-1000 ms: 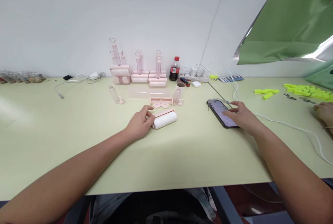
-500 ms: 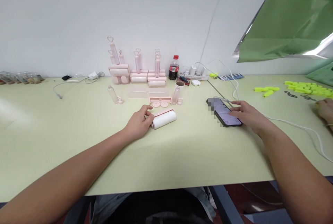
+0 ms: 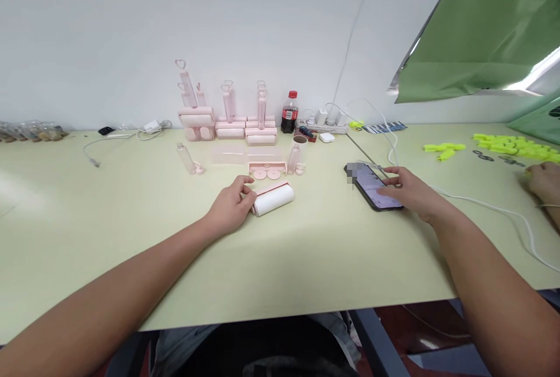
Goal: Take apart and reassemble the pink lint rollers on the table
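White roll [image 3: 275, 199] lies crosswise, right end angled slightly away.

Left forearm [image 3: 144, 280] slants inward, left fingers [image 3: 243, 180] loosely curled; right forearm [image 3: 485, 283] angles inward, right fingers [image 3: 396, 172] partly spread

On my feed the right hand [image 3: 405, 193] sits slightly further back over the phone [image 3: 366, 182] than a second ago, when its thumb reached further in across the screen. Half a second ago I had that thumb nearer the phone's right side, and now it has come a little way in again. My head view has also swung slightly right, so the cola bottle [image 3: 289, 113] and the white roll [image 3: 275, 199] appear a touch further left.
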Demonstrator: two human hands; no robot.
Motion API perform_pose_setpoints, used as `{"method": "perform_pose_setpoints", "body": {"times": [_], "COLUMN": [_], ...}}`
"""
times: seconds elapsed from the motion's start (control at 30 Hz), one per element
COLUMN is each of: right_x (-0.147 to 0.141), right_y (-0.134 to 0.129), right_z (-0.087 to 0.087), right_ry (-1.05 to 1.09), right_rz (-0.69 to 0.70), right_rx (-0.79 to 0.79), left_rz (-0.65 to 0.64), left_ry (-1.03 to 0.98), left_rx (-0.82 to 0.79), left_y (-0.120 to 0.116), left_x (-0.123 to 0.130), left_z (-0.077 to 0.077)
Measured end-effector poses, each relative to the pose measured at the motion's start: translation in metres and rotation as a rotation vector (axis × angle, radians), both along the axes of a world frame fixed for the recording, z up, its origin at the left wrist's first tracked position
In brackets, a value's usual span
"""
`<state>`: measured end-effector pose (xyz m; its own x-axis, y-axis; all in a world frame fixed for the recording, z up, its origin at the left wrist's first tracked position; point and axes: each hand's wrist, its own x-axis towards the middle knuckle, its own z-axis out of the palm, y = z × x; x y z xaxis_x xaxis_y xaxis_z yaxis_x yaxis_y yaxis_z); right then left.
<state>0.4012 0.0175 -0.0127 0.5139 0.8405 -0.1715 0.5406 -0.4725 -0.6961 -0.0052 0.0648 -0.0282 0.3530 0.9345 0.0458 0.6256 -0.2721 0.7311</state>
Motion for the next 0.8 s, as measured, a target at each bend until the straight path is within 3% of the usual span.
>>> {"method": "perform_pose_setpoints", "body": {"times": [0.43, 0.8], "right_x": [-0.004, -0.014], "right_y": [-0.001, 0.005], "right_z": [0.003, 0.000], "right_ry": [0.002, -0.155], "right_rz": [-0.002, -0.049], "right_rx": [-0.007, -0.033], "left_rz": [-0.009, -0.005], "left_ry": [-0.007, -0.005], "left_rx": [-0.001, -0.006], "left_y": [0.001, 0.000], "left_x": [0.000, 0.000], "left_z": [-0.001, 0.000]}}
